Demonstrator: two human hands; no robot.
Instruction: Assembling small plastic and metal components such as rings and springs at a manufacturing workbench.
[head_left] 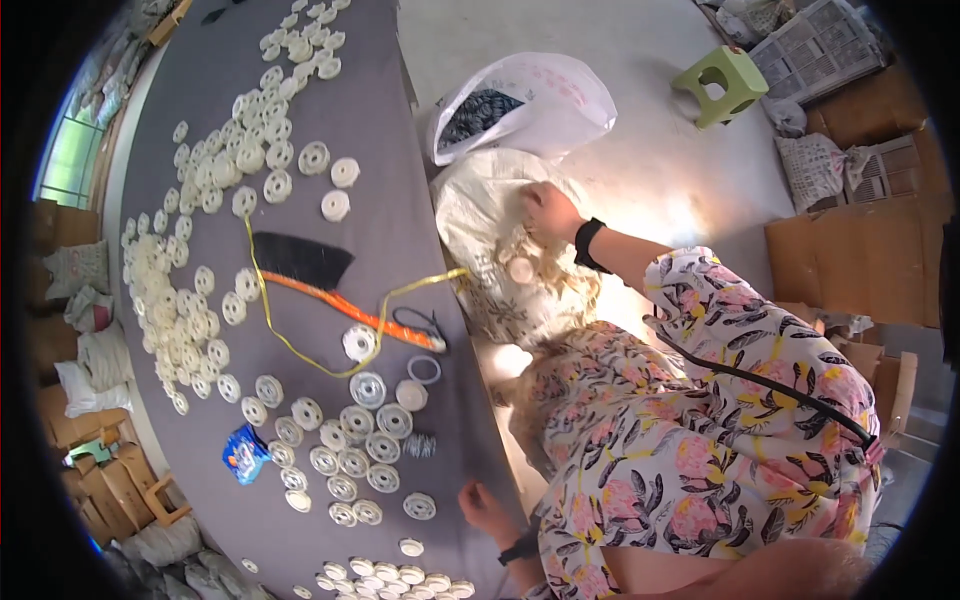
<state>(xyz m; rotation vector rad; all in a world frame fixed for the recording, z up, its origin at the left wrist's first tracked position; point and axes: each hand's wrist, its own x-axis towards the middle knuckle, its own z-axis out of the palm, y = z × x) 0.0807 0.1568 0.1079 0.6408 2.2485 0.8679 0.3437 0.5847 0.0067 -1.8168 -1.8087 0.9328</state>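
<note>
At the table's right side a cream woven sack stands with its mouth bunched. My right hand is curled closed on the sack's edge. A round white plastic piece shows at the sack's mouth, just below that hand. Nearer, my left hand rests at the table edge with its fingers loosely apart, holding nothing visible. Close to it on the table lie several round white plastic wheels, a single wheel and a small dark coiled spring-like piece.
The grey-covered table carries many more white wheels, a black-bristled brush with an orange handle, a yellow strap and a blue packet. Beyond the sack stand a white plastic bag and a green stool.
</note>
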